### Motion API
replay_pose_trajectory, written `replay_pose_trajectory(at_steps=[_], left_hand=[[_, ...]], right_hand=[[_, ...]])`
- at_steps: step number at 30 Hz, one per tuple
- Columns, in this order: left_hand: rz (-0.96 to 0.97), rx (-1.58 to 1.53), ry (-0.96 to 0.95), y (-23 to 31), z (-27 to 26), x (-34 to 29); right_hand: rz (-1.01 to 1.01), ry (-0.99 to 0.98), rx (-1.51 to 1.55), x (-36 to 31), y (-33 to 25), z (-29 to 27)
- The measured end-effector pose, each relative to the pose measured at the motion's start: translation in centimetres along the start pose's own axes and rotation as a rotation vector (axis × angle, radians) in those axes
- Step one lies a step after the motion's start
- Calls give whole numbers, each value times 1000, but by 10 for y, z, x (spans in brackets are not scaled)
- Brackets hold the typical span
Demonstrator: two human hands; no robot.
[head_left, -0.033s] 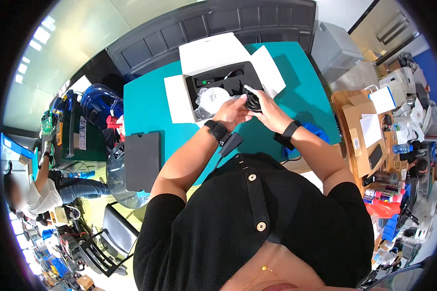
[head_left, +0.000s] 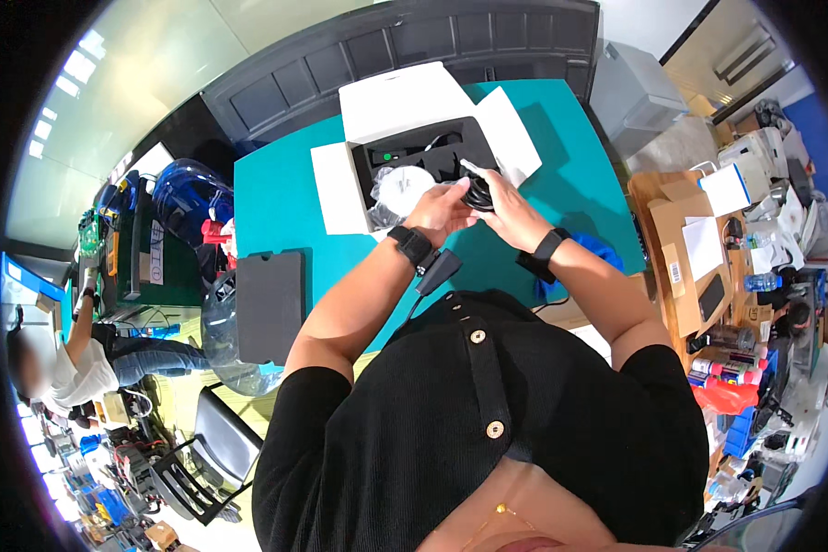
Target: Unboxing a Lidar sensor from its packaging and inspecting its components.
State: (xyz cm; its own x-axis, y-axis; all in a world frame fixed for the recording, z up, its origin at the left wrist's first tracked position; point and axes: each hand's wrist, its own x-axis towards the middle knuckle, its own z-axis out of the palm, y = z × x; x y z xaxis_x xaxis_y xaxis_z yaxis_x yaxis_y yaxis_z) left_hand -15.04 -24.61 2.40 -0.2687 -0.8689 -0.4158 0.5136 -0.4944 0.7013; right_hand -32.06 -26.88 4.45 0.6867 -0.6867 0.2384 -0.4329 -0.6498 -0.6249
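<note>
A coiled black cable with a light-coloured end is held between my two hands at the near right of an open white box. My right hand is closed round the coil. My left hand touches its left side with fingertips, its fingers partly bent. Inside the box, a black foam insert has cut-outs with dark parts in them. A round white object in clear plastic wrap lies at the box's near left, just beyond my left hand.
A dark grey foam sheet lies over the left edge of the green table. A blue cloth is by my right forearm. To the right stands a wooden table with an opened cardboard box. Another person is at far left.
</note>
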Motion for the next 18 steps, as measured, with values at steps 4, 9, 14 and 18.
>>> replay_pose_trajectory(at_steps=[4,9,14,18], left_hand=[[97,101,137,14,8,9],[218,382,219,31,-27,42],[430,990,148,56,-37,48],[369,1113,2,70,-33,44]], right_hand=[[35,114,-84,11,13,17],[198,122,232,17,33,48],[228,116,423,22,59,62],[629,116,1038,38,59,43]])
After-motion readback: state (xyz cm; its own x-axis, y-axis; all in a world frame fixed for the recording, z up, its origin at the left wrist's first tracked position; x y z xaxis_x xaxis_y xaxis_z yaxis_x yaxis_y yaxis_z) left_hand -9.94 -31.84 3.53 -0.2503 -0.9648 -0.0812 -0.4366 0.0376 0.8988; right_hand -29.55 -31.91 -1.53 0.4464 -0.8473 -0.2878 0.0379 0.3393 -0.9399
